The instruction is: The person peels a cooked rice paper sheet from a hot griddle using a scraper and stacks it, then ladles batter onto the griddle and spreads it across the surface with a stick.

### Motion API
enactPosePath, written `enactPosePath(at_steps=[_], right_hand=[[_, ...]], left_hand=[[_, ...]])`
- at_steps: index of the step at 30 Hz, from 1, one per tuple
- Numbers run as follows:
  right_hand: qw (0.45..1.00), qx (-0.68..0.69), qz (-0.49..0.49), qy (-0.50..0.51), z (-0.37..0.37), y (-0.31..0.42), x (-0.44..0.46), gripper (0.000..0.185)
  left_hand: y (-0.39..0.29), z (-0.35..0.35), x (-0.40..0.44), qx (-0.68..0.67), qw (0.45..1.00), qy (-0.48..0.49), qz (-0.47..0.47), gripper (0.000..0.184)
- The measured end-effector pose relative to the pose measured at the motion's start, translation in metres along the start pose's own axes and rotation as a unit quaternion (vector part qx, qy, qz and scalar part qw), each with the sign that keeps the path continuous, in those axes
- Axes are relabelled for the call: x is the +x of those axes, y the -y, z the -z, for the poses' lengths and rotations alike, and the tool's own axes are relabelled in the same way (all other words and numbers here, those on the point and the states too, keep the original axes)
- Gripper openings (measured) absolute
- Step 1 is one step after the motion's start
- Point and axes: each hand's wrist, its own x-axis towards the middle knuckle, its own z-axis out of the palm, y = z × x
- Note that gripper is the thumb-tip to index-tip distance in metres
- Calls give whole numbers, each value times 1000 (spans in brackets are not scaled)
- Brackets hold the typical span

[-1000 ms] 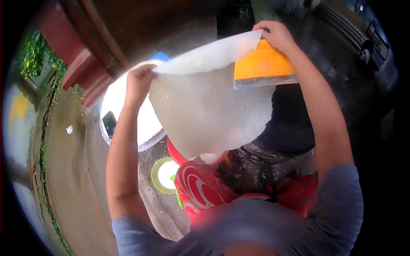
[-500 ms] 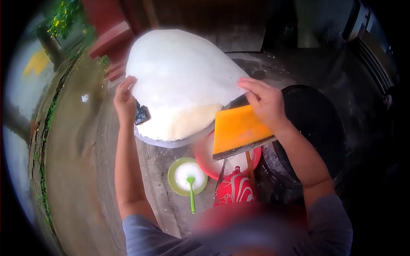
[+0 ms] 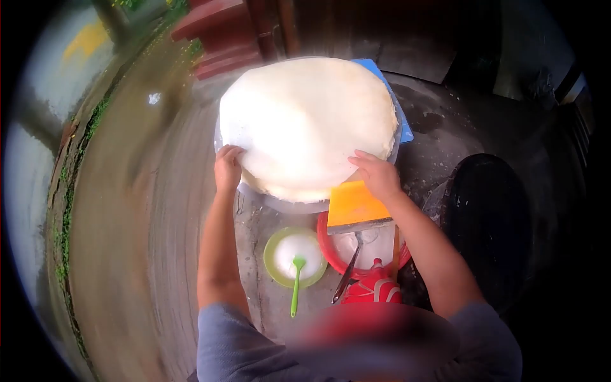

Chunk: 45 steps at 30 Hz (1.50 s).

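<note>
A wide, thin white sheet (image 3: 312,121) lies over a round pile on a pale tray. At its near left edge my left hand (image 3: 228,167) pinches the rim. My right hand (image 3: 377,175) is at the near right edge, fingers closed on the sheet, and a yellow scraper (image 3: 358,202) with a metal edge hangs beneath that palm. How the scraper is held is hidden.
Nearer me stand a green bowl (image 3: 270,254) of white stuff with a green brush (image 3: 296,286), and a red basin (image 3: 326,245) with a ladle (image 3: 348,274). A round black griddle (image 3: 487,223) is at right. A blue board (image 3: 402,121) sticks out behind the pile.
The sheet, first held up near the black griddle, has swung left and come down onto the pile. Both hands have lowered with it, and the view has turned left.
</note>
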Motion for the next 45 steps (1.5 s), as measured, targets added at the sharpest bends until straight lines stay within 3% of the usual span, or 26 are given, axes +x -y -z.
enactPosePath(at_steps=[1, 3, 5, 7, 8, 9, 11, 15, 17, 19, 21, 23, 26, 27, 28, 29, 31, 32, 34, 41, 42, 43, 45], right_hand=[[1000, -3, 0, -8, -2, 0, 3, 27], [1000, 15, 17, -12, 0, 4, 14, 22], [993, 87, -80, 3, 11, 13, 29, 18], [989, 113, -91, -39, 13, 8, 48, 20], [975, 174, -135, -20, 9, -6, 59, 22], [975, 174, -134, -20, 12, -2, 66, 22], [944, 254, -211, -7, 19, 5, 74, 21], [957, 242, -161, 8, 8, -7, 58, 23], [973, 177, -143, 23, 9, 2, 40, 22], [988, 126, -69, 58, 2, 0, 23, 21], [994, 62, -38, 86, 1, 1, 12, 23], [993, -2, -8, 114, 1, 3, 5, 25], [995, -45, 36, 83, 7, 1, -3, 28], [994, 80, -47, 55, 7, -9, 1, 27], [970, 203, -129, 25, 7, -21, 5, 27], [954, 253, -155, -37, 0, -41, 11, 28], [888, 239, -392, -32, 24, -17, 29, 43], [859, 304, -409, -43, 22, 2, 33, 47], [809, 439, -390, -15, 0, -13, 38, 48], [804, 436, -398, -62, -46, -42, 44, 32], [798, 442, -407, -32, -35, -38, 38, 31], [797, 442, -410, -36, -21, -30, 31, 31], [876, 248, -413, -6, 6, -18, 9, 32]], left_hand=[[4, -1, -1, -8, 1000, 15, 22, 29], [1, -14, -2, 17, 988, -127, 83, 39], [-6, -21, 1, 73, 956, -163, 232, 60], [-12, -29, 9, 82, 931, -63, 350, 64], [-18, -31, 11, 101, 932, -4, 348, 64], [-20, -35, 10, 100, 932, -5, 349, 64], [-22, -43, 7, 224, 937, 42, 265, 60], [-6, -42, 9, 181, 957, 36, 223, 56], [-2, -37, 16, 152, 943, 18, 296, 53], [10, -25, 13, 191, 934, 17, 303, 58], [11, 1, 9, 125, 909, 60, 394, 62], [12, 31, -9, -55, 881, 13, 470, 64], [22, 41, -38, -32, 880, -88, 466, 62], [23, 44, -42, -4, 880, -129, 458, 62], [25, 46, -43, 4, 890, -110, 442, 66], [26, 43, -42, 4, 890, -108, 442, 66], [19, 28, -32, 53, 926, -118, 354, 69], [5, 19, -26, 51, 943, -129, 302, 70], [-14, -1, -8, 59, 946, -76, 308, 66], [-47, -62, 5, 159, 953, 3, 256, 69], [-50, -58, 5, 158, 943, 74, 285, 82], [-55, -56, 1, 157, 943, 78, 282, 82], [-64, -50, -15, 221, 959, 19, 176, 92]])
